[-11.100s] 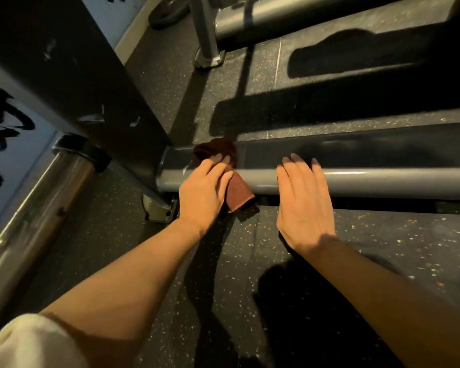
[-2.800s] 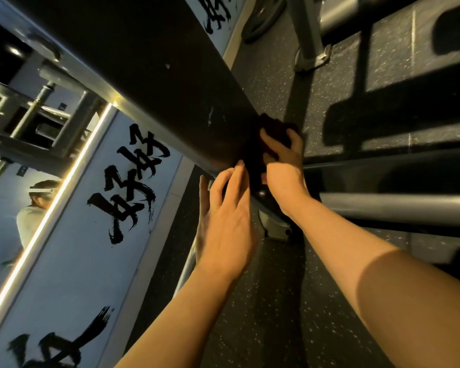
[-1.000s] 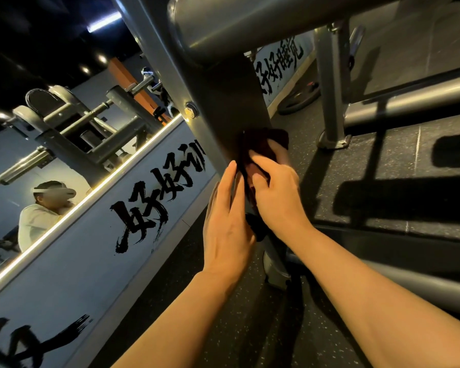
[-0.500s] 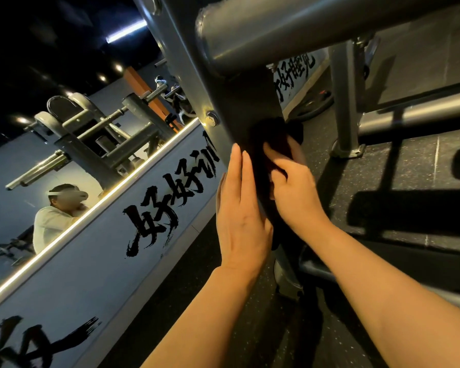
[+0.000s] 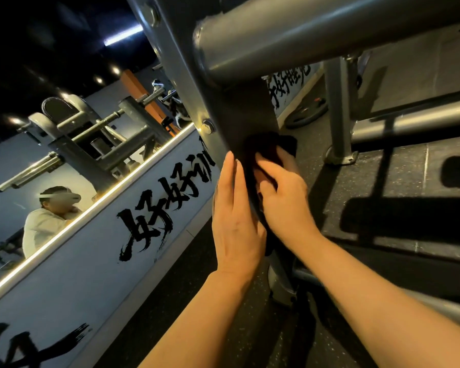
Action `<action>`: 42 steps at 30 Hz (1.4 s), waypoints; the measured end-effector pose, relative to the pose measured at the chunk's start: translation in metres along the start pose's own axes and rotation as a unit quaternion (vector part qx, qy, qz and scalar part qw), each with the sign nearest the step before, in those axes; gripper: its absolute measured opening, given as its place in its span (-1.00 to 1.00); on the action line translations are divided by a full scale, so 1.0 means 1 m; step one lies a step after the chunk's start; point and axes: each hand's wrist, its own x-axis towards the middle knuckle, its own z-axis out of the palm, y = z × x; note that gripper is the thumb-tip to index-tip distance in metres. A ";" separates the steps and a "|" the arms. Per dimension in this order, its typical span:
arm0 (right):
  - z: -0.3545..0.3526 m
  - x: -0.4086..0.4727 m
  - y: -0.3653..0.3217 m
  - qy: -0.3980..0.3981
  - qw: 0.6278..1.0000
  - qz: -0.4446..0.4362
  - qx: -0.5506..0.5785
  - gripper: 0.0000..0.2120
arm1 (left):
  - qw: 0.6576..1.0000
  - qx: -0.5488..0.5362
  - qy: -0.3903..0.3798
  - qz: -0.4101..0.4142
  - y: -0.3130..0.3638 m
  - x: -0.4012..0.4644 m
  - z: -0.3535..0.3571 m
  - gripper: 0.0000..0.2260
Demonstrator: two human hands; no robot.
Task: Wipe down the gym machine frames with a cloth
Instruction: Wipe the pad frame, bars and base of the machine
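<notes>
The cloth (image 5: 270,150), dark and bunched, lay pressed against the shaded face of the slanted gym machine post (image 5: 239,112), a little below a bolt (image 5: 207,126) on the post's lit edge. The right hand (image 5: 282,192) held it there, its grip closed with the fingers curled round the fabric; one corner of the cloth stuck out past the post's right edge. The left hand (image 5: 235,216) had no hold on anything: its fingers were straight and together, laid flat along the post's left edge just beside the cloth.

A thick round crossbar (image 5: 316,30) joined the post just above the hands and ran off to the upper right. To the left, close to the post, stood a low white wall panel (image 5: 91,256) with black brush lettering, topped by a lit strip and a mirror (image 5: 51,160). To the right, the speckled rubber floor (image 5: 398,171) lay open between the post, a thinner upright (image 5: 339,110) and a low rail (image 5: 414,120) behind it. The post's foot plate (image 5: 282,288) met the floor below the wrists.
</notes>
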 end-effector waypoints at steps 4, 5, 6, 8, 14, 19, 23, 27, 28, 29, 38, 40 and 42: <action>0.003 0.008 -0.016 -0.023 0.984 -0.167 -0.051 -0.61 | 0.999 -0.018 0.045 -0.011 0.004 0.012 -0.008 -0.42; -0.002 0.020 -0.019 -0.032 0.989 -0.144 -0.022 -0.60 | 0.998 -0.022 0.054 -0.014 0.005 0.017 -0.010 -0.42; -0.006 0.030 -0.022 -0.040 0.994 -0.099 0.026 -0.58 | 0.998 -0.026 0.061 -0.021 0.005 0.023 -0.012 -0.40; -0.011 0.035 -0.026 -0.046 0.995 -0.042 0.073 -0.54 | 0.997 -0.029 0.071 -0.031 0.005 0.031 -0.014 -0.34; 0.000 0.019 -0.043 -0.063 0.988 -0.139 -0.009 -0.49 | 0.992 -0.039 0.115 -0.023 0.010 0.044 -0.018 -0.43; -0.004 0.011 -0.033 -0.030 0.999 -0.035 -0.030 -0.52 | 0.995 -0.028 0.088 -0.045 0.018 0.040 -0.021 -0.45; -0.013 0.005 -0.035 -0.049 0.997 -0.031 -0.055 -0.49 | 0.995 -0.075 0.057 -0.040 0.013 0.038 -0.028 -0.46; -0.012 0.014 -0.040 -0.048 0.998 -0.013 -0.049 -0.52 | 0.994 -0.094 0.046 -0.044 0.015 0.037 -0.036 -0.41; -0.011 0.007 -0.039 -0.052 0.997 -0.014 -0.059 -0.51 | 0.992 -0.108 0.043 -0.055 0.015 0.035 -0.039 -0.41; -0.011 0.000 -0.036 -0.063 0.995 -0.016 -0.070 -0.51 | 0.989 -0.127 0.037 -0.069 0.014 0.032 -0.042 -0.41; -0.029 -0.035 -0.093 0.059 0.883 -0.392 -0.252 -0.68 | 0.951 -0.221 0.215 -0.018 0.049 0.066 -0.069 -0.54; -0.052 -0.021 -0.106 0.121 0.792 -0.458 -0.386 -0.67 | 0.953 -0.206 0.221 -0.005 0.062 0.076 -0.066 -0.52; -0.078 -0.008 -0.114 0.136 0.698 -0.475 -0.518 -0.69 | 0.960 -0.193 0.202 0.005 0.072 0.082 -0.058 -0.50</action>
